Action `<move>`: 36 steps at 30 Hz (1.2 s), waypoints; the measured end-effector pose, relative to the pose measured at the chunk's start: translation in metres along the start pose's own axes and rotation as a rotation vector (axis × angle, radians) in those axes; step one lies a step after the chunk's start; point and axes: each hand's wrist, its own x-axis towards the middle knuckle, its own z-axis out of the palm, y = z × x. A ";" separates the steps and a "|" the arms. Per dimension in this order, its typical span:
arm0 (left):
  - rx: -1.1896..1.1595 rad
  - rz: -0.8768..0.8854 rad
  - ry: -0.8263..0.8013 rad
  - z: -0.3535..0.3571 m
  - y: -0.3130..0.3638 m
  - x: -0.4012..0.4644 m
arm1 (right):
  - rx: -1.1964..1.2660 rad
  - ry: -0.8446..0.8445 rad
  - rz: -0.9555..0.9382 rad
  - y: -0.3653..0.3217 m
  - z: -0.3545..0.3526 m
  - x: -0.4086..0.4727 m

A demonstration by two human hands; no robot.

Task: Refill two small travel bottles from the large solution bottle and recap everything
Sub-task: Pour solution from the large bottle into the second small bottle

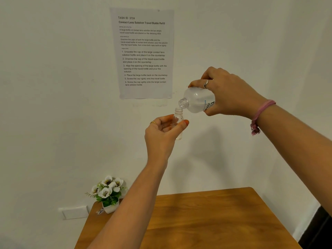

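A plain off-white wall (53, 87) fills most of the view. A printed instruction sheet (144, 53) is fixed flat to it. Below stands a wooden table (206, 221) with a warm brown grain and a rounded far corner. A small white pot of artificial white flowers (107, 194) sits at the table's far left corner, against the wall. A white wall plate (74, 212) lies left of the pot. Soft shadows fall on the wall above the table. A dark strip (319, 229) shows at lower right.

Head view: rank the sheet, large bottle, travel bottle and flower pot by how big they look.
Largest to smallest:
1. Sheet
2. Large bottle
3. Flower pot, not counting the flowers
4. Travel bottle, partly hidden; 3 and 4 are close.
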 end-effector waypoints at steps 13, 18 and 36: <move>-0.004 0.003 -0.003 0.001 0.000 -0.001 | -0.003 -0.003 -0.003 -0.001 -0.001 -0.001; 0.002 0.004 0.004 0.001 -0.001 -0.001 | -0.002 -0.001 -0.001 -0.002 -0.001 -0.002; -0.009 -0.002 -0.006 0.001 -0.001 -0.004 | -0.008 -0.009 0.000 -0.002 -0.001 -0.003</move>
